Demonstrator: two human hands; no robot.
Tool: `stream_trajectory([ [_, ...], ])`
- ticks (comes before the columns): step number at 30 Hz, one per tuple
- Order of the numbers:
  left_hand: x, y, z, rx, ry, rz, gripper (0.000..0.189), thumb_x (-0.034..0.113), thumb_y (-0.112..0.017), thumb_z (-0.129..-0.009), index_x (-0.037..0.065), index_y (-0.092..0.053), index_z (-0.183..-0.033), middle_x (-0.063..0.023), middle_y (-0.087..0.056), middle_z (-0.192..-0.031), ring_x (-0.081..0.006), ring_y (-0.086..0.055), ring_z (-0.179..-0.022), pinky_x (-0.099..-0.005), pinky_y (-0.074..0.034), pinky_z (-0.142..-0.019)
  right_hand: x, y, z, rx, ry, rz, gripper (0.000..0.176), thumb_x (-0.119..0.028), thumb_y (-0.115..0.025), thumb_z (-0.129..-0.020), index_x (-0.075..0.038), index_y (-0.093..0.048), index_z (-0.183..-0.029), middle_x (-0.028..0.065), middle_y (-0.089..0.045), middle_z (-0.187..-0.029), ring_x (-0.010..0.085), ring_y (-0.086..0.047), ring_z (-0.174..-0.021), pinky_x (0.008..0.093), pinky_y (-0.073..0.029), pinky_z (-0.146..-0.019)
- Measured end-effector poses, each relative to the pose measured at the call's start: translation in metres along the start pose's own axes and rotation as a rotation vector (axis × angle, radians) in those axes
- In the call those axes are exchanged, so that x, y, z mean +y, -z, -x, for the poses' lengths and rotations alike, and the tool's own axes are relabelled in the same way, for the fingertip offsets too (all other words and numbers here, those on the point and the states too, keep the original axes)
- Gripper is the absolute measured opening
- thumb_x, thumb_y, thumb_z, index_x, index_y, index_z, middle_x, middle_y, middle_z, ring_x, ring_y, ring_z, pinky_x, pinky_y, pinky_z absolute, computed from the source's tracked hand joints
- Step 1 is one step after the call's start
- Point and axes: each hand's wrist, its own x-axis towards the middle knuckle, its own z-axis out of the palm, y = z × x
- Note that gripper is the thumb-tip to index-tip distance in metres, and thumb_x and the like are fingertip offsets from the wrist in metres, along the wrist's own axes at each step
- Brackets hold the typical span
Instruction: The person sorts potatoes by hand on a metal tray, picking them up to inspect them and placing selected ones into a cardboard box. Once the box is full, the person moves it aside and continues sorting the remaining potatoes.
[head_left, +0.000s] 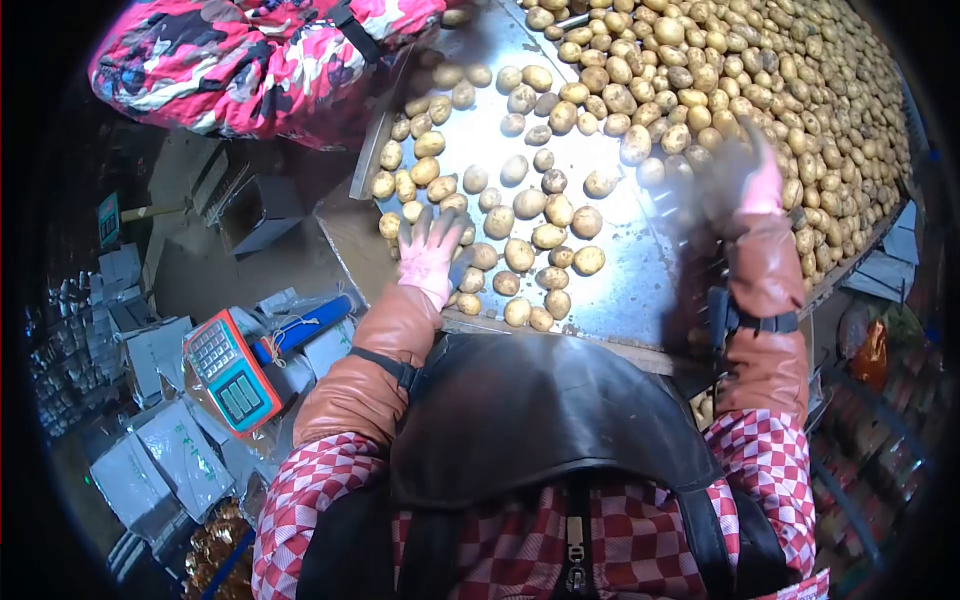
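Observation:
My left hand (430,254), in a pink glove with dark fingertips, rests over potatoes near the left edge of the metal tabletop (625,275). Its fingers are spread and grip nothing. Loose potatoes (528,204) lie scattered just to its right, with more ahead of it along the edge. My right hand (745,178), gloved alike, is at the near side of a large potato heap (690,60). Motion smears its fingers, so whether it holds a potato cannot be made out.
Across the table at upper left is another person's pink camouflage sleeve (270,60). A weighing scale's red and blue display (236,375) stands at lower left among cardboard boxes (180,450). A raised rim (375,150) borders the table's left side.

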Motion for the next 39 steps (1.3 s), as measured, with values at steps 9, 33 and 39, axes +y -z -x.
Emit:
stream_trajectory([
  [9,0.029,0.006,-0.042,0.154,0.168,0.227,0.038,0.023,-0.066,-0.088,0.018,-0.064,-0.125,-0.0078,-0.065,-0.123,-0.0326,-0.051,-0.127,-0.0486,-0.037,-0.106,0.01,-0.027,0.06,0.005,0.283,0.872,0.071,-0.035,-0.081,-0.077,-0.019,-0.052,-0.14,0.0217,-0.053,-0.137,0.0406,-0.047,-0.128,0.0479,-0.042,-0.107],
  [33,0.048,0.02,-0.288,0.059,0.251,0.178,0.07,0.058,-0.062,-0.086,0.027,-0.046,-0.147,-0.0153,-0.039,-0.155,-0.0385,-0.036,-0.143,-0.0528,-0.032,-0.115,-0.049,-0.048,0.169,-0.483,-0.677,-0.901,0.034,-0.029,-0.055,-0.1,-0.002,-0.063,-0.119,-0.0003,-0.06,-0.081,0.0091,-0.056,-0.067,0.0216,-0.043,-0.055],
  [39,0.076,0.013,-0.182,-0.276,-0.22,0.05,0.062,0.051,-0.066,-0.086,0.029,-0.051,-0.142,-0.0179,-0.026,-0.16,-0.0394,-0.019,-0.15,-0.0681,-0.015,-0.116,-0.018,-0.026,0.189,-0.592,-0.763,-0.715,0.043,-0.034,-0.061,-0.096,-0.001,-0.06,-0.124,-0.0014,-0.054,-0.07,0.0076,-0.049,-0.057,0.0204,-0.037,-0.048],
])
